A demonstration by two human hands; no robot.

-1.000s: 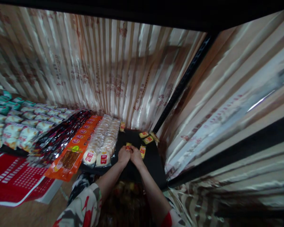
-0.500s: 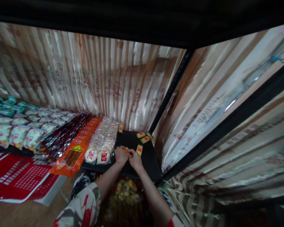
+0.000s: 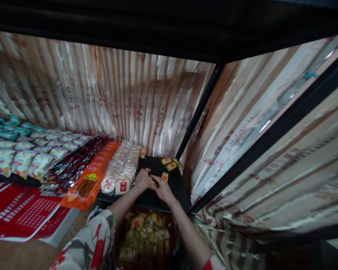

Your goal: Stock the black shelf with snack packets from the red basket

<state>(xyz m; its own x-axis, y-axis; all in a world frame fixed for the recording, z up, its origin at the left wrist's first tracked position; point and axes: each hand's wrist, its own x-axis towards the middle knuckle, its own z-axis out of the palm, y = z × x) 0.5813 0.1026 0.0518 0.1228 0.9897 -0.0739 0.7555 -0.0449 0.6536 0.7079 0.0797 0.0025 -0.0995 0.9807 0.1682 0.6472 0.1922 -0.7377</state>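
Note:
Over the black shelf, my left hand and my right hand meet, their fingers closed around a small yellow snack packet. Fingers cover most of that packet. Just behind my right hand lies another yellow packet. Several more yellow packets are grouped at the shelf's back right corner. One single yellow packet sits at the back, beside the rice crackers. Below the shelf edge, between my forearms, a bag or box of many yellow packets shows.
Left of my hands are two rows of wrapped rice crackers, an orange snack pack, dark shiny packets and white snack bags. A red printed sheet hangs at the shelf front. A black post rises at the corner.
Both hands have shifted their fingers around the small packet, which is now more hidden. My forearms have spread apart slightly, showing more of the yellow packets below. The view has tilted a little.

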